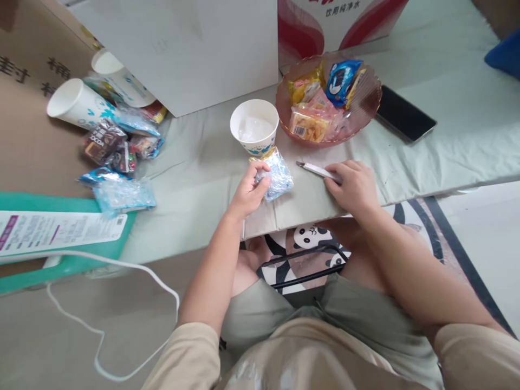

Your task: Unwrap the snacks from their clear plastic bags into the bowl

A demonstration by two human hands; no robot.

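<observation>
two hands at the near table edge. left hand: fingers curled, pinching a clear blue snack packet that lies on the pale table cover, just near of an upright paper cup holding something white. right hand: closed loosely over the handle of a small white knife, blade tip pointing left toward the packet. far right: pink glass bowl of wrapped snacks; dark phone beside it. far left: tipped cups and loose wrappers. handling note, as judgement: pin the packet flat and keep the pinching fingers clear of the blade line.
</observation>
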